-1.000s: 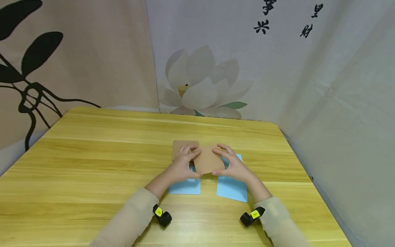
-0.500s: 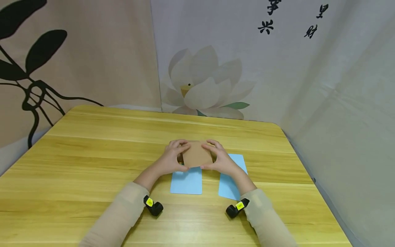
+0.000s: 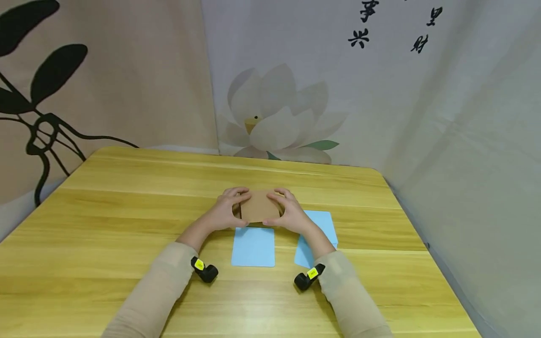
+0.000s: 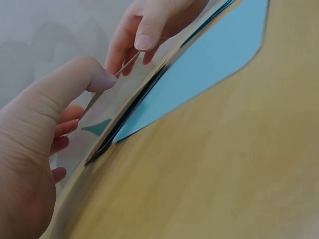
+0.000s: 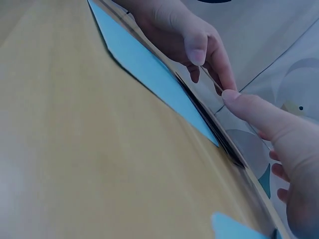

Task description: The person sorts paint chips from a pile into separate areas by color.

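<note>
Two hands hold one brown card (image 3: pixel 258 207) at the middle of the yellow wooden bench (image 3: pixel 127 211). Left hand (image 3: pixel 223 213): thumb at the card's near edge, fingers curled over its far edge, pinching the left side. Right hand (image 3: pixel 289 214): the same hold mirrored on the right side. Card position: raised slightly, tilted, just beyond the two blue sheets; what lies under it cannot be told from the head view. Blue sheet (image 3: pixel 253 247), near left of the card: flat on the bench, untouched. Second blue sheet (image 3: pixel 322 220), near right of the card: partly hidden by the right forearm. Left wrist view: left thumb (image 4: pixel 82 74) presses the thin card edge, with dark-edged sheets stacked beneath it. Right wrist view: right thumb (image 5: pixel 249 107) pinches the same edge from the other side. Handling note, as a judgement: the card is thin and will bow, so even pressure from both sides and a level, slow lowering would keep its corners square with whatever it rests on.
</note>
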A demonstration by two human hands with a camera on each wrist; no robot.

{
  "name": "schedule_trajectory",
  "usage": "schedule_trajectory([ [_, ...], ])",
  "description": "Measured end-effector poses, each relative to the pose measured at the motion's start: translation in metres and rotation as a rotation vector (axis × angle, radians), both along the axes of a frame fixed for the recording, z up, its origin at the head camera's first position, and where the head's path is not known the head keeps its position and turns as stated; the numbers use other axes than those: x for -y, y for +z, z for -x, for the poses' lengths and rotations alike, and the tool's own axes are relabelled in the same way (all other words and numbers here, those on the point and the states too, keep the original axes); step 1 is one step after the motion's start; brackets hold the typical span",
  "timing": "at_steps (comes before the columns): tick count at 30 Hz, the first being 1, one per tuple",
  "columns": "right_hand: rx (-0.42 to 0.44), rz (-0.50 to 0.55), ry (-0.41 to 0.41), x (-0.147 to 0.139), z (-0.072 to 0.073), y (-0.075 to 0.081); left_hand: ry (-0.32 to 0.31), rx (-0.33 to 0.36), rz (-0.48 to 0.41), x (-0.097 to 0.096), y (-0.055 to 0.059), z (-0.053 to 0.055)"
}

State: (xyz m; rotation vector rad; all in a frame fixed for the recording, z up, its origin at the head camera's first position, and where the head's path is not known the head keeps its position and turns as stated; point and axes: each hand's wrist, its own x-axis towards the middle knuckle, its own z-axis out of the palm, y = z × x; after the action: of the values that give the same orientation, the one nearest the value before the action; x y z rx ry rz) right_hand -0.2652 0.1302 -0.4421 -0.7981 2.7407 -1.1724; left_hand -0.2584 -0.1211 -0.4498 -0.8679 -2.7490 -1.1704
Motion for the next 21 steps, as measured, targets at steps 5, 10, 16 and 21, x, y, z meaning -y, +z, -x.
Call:
schedule_trajectory([
  [5, 0.004, -0.016, 0.002, 0.008, 0.005, -0.005, 0.010, 0.034, 0.018, 0.008, 0.000, 0.003],
  [10, 0.001, -0.056, -0.005, 0.013, 0.009, -0.009, 0.004, 0.046, 0.039, 0.012, -0.001, 0.006],
  [16, -0.003, -0.085, 0.002, 0.014, 0.012, -0.012, 0.001, 0.064, 0.061, 0.012, -0.002, 0.010],
  [21, 0.006, -0.140, -0.010, 0.014, 0.011, -0.011, -0.004, 0.055, 0.121, 0.010, -0.002, 0.013],
])
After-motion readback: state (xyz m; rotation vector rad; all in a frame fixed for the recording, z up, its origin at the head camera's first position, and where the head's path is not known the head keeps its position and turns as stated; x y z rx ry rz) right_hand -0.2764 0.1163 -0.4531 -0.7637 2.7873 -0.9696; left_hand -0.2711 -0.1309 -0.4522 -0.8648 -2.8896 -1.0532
